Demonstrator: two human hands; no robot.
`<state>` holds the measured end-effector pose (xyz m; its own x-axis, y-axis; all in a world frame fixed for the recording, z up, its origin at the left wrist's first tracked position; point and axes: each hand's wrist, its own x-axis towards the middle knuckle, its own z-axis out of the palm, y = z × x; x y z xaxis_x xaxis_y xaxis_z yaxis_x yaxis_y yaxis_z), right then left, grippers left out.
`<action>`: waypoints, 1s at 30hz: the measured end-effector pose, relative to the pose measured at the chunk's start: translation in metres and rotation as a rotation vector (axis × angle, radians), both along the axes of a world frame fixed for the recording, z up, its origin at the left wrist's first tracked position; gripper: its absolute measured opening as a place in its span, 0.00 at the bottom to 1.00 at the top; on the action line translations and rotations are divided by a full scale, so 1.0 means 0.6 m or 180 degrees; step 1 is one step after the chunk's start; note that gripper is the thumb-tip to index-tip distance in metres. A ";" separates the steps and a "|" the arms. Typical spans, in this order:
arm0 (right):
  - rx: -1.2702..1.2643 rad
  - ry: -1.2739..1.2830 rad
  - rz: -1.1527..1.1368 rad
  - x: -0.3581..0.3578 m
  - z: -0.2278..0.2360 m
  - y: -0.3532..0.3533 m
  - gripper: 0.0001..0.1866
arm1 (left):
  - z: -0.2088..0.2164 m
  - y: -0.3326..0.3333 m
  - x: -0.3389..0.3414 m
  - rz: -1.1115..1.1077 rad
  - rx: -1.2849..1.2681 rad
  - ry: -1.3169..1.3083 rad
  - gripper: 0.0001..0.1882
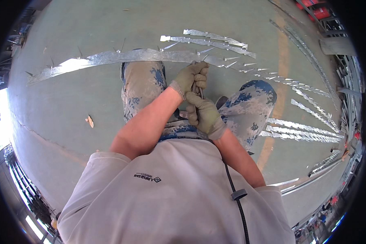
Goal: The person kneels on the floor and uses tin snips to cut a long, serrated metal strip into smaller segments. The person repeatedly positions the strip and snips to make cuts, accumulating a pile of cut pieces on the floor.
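A long, shiny sheet-metal strip [144, 55] with upright spikes along it lies across the floor in front of my knees. Both of my hands wear greenish work gloves. My left hand [190, 78] is closed at the strip's near edge, around the upper part of a slim metal hand tool [201, 94]. Just below, my right hand [205, 116] is closed around the tool's lower end. The tool's head meets the strip near a bent spike; its exact kind is mostly hidden by the gloves.
Beyond the long strip lie shorter spiked strips [211, 42]. More toothed strips [301, 134] are spread to the right, across a yellow floor line [281, 61]. Metal racks [347, 93] and red cylinders [319, 14] stand at the right edge. A dry leaf [90, 121] lies left.
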<state>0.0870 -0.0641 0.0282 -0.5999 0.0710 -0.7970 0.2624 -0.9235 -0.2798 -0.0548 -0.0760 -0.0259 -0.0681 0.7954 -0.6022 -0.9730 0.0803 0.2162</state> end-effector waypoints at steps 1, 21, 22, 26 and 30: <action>0.0461 -0.0358 0.0102 -0.006 0.008 -0.008 0.10 | -0.017 -0.003 -0.001 0.0082 0.0368 -0.0347 0.09; 0.0925 0.0033 0.0322 0.000 -0.011 -0.033 0.16 | -0.116 -0.046 -0.047 0.0272 0.0417 0.1466 0.22; 0.0746 -0.0020 0.0266 -0.003 -0.004 -0.028 0.16 | -0.099 -0.047 -0.055 0.0489 0.0325 0.1496 0.24; 0.0753 -0.0056 0.0190 0.004 0.002 -0.018 0.18 | 0.012 -0.037 -0.051 0.1383 -0.0229 0.1282 0.26; 0.0736 0.0104 0.0141 0.012 0.001 -0.018 0.17 | 0.008 -0.036 -0.048 0.1513 -0.0268 0.1434 0.28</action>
